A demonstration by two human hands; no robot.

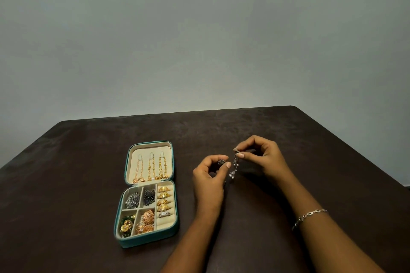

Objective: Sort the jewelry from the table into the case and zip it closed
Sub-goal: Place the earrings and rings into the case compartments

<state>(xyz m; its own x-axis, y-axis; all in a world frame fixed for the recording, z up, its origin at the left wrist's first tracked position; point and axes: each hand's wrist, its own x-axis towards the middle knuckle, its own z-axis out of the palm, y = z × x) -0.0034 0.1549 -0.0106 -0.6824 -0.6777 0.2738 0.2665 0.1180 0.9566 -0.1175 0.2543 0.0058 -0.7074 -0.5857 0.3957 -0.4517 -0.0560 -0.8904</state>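
Pinching, with the fingers (240, 155) of the right hand (264, 157), the top of a silver drop earring (234, 165). Hanging free from that pinch, long axis close to vertical, hook end up and beaded tip down toward the bench (66, 184); cannot tell whether just clear of it or brushing it. Gripping, in the curled fingers (228, 164) of the left hand (209, 176), a small dark round piece (221, 162), perhaps the matching earring or part of it; too small to say. Held just beside each other, to the right of the case (144, 242) and well apart from it. Farther out, lying open and flat on the bench, with the lid on the far side: in the lid, three chains (150, 168) on hooks; in the base, a roll of gold rings (163, 198) with one silver ring, plus four compartments filled with earrings. Looks close to finished. Left, by this reading: dropping these held pieces into a compartment, folding the lid over, zipping round
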